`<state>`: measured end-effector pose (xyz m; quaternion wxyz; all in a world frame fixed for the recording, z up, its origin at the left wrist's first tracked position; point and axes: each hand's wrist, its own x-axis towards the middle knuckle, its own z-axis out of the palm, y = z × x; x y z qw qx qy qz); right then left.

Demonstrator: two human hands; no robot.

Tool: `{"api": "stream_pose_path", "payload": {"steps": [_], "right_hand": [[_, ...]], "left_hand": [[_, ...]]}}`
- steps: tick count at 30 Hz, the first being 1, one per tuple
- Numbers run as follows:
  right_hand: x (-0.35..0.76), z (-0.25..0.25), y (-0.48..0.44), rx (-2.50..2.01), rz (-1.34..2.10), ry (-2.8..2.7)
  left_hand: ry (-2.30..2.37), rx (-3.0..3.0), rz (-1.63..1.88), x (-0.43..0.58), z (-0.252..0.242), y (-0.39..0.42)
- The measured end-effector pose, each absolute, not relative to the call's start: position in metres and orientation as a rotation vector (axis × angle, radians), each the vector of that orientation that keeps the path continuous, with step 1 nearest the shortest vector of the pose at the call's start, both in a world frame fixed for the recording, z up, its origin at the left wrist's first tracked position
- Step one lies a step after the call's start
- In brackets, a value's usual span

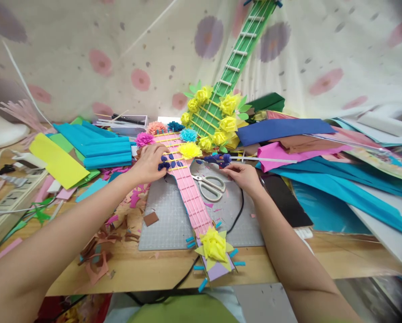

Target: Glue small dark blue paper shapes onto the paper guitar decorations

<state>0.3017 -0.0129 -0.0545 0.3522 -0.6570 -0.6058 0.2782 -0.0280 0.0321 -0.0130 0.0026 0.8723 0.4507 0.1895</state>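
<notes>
A pink paper guitar [194, 197] lies with its neck toward me, its body edged with paper flowers. My left hand [150, 162] rests over the left side of the body, fingers bent and closed at a dark blue paper flower [163, 165]. Dark blue petal pieces [177, 164] show beside the fingertips. My right hand [244, 177] is closed at the underside of a blue hot glue gun [219, 159], its grip mostly hidden by the fingers. The gun's nozzle points left at the guitar, and a long white glue stick [264, 159] sticks out behind.
Scissors [210, 187] lie on the grey cutting mat [163, 233] between my hands. A green paper guitar [233, 67] leans on the curtain behind. Coloured paper [322, 170] is piled at right, blue paper [96, 146] and a power strip [12, 202] at left. A black cable [239, 211] crosses the mat.
</notes>
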Motion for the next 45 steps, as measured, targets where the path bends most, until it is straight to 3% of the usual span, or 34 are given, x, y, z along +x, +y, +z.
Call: {"api": "stream_pose_path", "payload": {"steps": [6, 8, 14, 17, 24, 45], "right_hand": [[0.309, -0.056, -0.009, -1.916, 0.357, -1.530], [0.307, -0.065, -0.004, -1.852, 0.271, -1.501], [0.301, -0.087, 0.008, -1.702, 0.294, -1.536], [0.301, -0.091, 0.009, -1.711, 0.333, -1.545], [0.303, -0.095, 0.010, -1.717, 0.353, -1.563], [0.297, -0.100, 0.011, -1.759, 0.311, -1.536]], "left_hand": [[1.711, 2.507, 0.926, -0.039, 0.020, 0.050], [1.750, 2.521, 0.859, -0.040, 0.024, 0.057], [1.420, 2.829, 0.194, -0.033, 0.005, 0.077], [1.382, 2.895, 0.073, -0.029, -0.003, 0.085], [1.409, 2.890, -0.055, -0.027, -0.005, 0.093], [1.365, 2.887, 0.058, -0.024, -0.004, 0.088]]}}
